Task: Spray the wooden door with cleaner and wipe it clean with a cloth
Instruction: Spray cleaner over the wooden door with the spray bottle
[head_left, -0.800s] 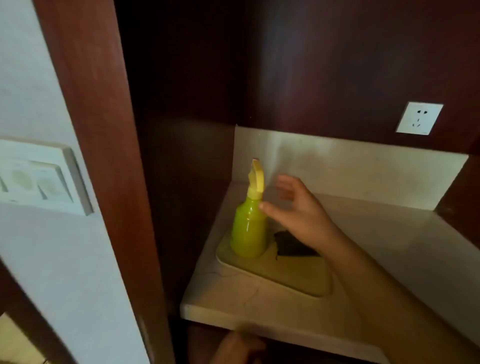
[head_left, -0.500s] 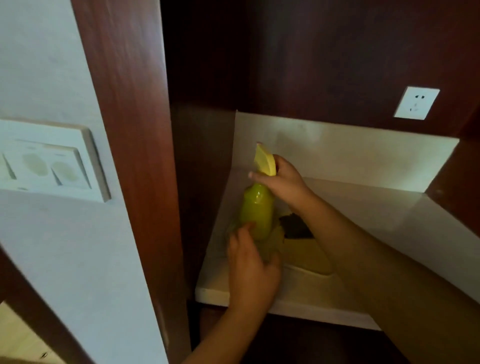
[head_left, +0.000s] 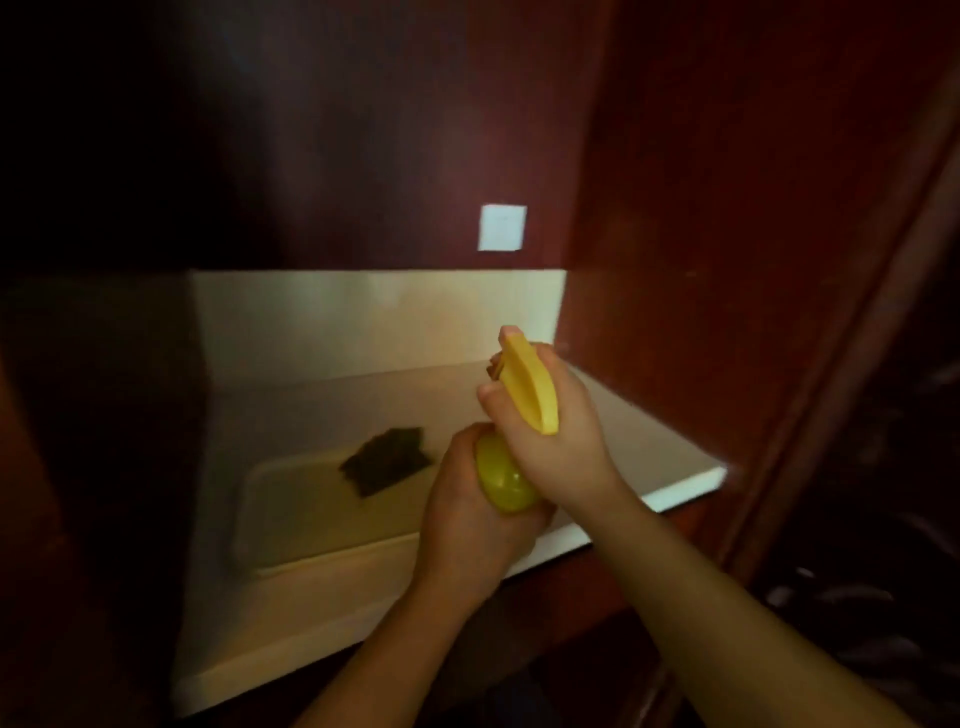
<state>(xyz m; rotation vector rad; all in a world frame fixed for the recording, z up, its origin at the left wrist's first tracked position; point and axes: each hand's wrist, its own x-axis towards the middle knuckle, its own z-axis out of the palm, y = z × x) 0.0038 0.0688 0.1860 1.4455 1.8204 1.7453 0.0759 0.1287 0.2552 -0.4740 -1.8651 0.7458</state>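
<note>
Now both hands hold the bottle (head_left: 503, 475) above the pale stone tabletop (head_left: 322, 410): left hand (head_left: 470, 514) grasps its smooth green body, right hand (head_left: 558, 441) its yellow plastic trigger head. Left, a dark folded cloth (head_left: 387, 460) lies on a rounded tray (head_left: 311, 519).

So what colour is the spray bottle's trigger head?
Yellow trigger head on a yellow-green spray bottle; seen in the head view.

A pale shelf (head_left: 322, 623) carries a tray (head_left: 311, 519) holding a dark cloth (head_left: 387, 460).
</note>
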